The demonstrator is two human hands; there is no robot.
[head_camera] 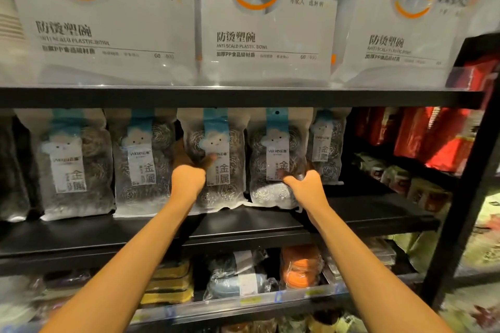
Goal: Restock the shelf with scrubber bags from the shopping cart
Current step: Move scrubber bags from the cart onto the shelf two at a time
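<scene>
Seat each bag upright with its base flat on the shelf (243, 224) and its label facing out, in line with the row. Both forearms reach forward and up. The left hand (189, 180) pinches the left edge of the middle scrubber bag (216, 140), thumb across its front. The right hand (304, 185) presses spread fingers on the lower front of the neighbouring scrubber bag (276, 143), just right of it, thumb raised.
</scene>
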